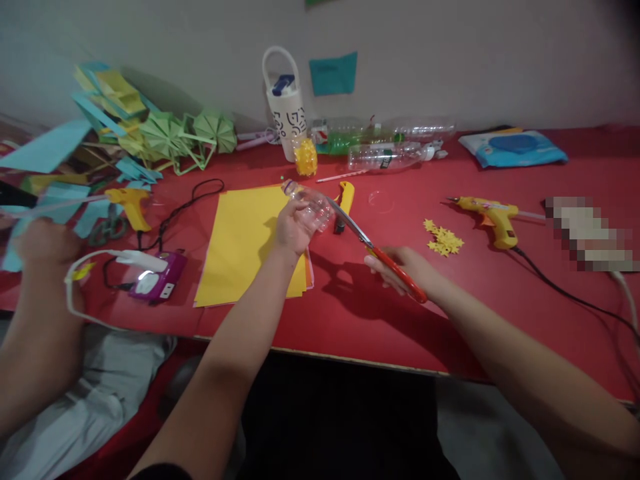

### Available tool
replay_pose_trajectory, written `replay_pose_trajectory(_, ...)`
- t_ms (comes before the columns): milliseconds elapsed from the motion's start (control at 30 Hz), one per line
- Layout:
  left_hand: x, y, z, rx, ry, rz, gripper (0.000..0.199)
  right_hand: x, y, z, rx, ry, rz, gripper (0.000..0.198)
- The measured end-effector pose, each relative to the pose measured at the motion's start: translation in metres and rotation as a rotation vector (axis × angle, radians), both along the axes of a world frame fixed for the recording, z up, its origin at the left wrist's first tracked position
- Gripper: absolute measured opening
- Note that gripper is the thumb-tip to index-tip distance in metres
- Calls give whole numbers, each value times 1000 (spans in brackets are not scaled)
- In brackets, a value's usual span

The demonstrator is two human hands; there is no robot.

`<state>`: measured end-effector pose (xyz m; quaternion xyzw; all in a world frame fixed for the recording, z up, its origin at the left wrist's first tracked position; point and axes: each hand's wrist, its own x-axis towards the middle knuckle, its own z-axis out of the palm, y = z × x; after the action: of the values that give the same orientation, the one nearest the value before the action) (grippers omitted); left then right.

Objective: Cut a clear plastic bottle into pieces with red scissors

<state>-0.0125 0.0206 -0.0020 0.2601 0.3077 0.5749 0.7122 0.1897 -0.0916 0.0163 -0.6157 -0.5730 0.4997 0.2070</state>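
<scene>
Over a stack of yellow paper (pixel 245 247), my left hand (pixel 295 227) grips a clear plastic bottle top (pixel 320 207), its neck pointing up and left. My right hand (pixel 405 270) is wrapped around the red handles of a pair of scissors (pixel 395 267). The scissor blades reach up and left to the cut edge of the bottle top; whether they touch the plastic is hard to tell. Behind the blades lies a yellow utility knife (pixel 345 199) on the red table (pixel 380 340). A thin clear plastic ring (pixel 381 201) rests right of the knife.
Yellow paper stars (pixel 444 240) and a yellow glue gun (pixel 487 213) lie on the right. Plastic bottles (pixel 385 157), a white tumbler (pixel 287 120) and a wipes pack (pixel 513 148) line the wall. On the left are a purple power strip (pixel 170 277), another glue gun (pixel 131 203) and a co-worker's arm (pixel 45 300).
</scene>
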Motion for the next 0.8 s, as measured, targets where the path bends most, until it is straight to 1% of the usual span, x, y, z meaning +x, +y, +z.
replay_pose_trajectory(67, 0, 2, -2, -4, 6, 25, 20, 3, 1, 3, 26, -25, 41, 61)
replay_pose_trajectory(200, 1, 8, -8, -10, 38, 84, 21, 5, 1, 12, 63, -146, 108, 65)
replay_pose_trajectory(367, 2, 14, -16, -9, 63, 161, 19, 6, -1, 18, 24, -191, 170, 67)
replay_pose_trajectory(467, 3, 14, -17, 7, 79, 179, 17, 5, -1, 15, -1, -179, 173, 66)
replay_pose_trajectory(600, 5, 11, -15, 20, 87, 156, 15, 6, -2, 8, -41, -107, 156, 63)
replay_pose_trajectory(800, 9, 5, -11, 45, 138, 142, 16, 6, -4, 1, -37, -43, 132, 57)
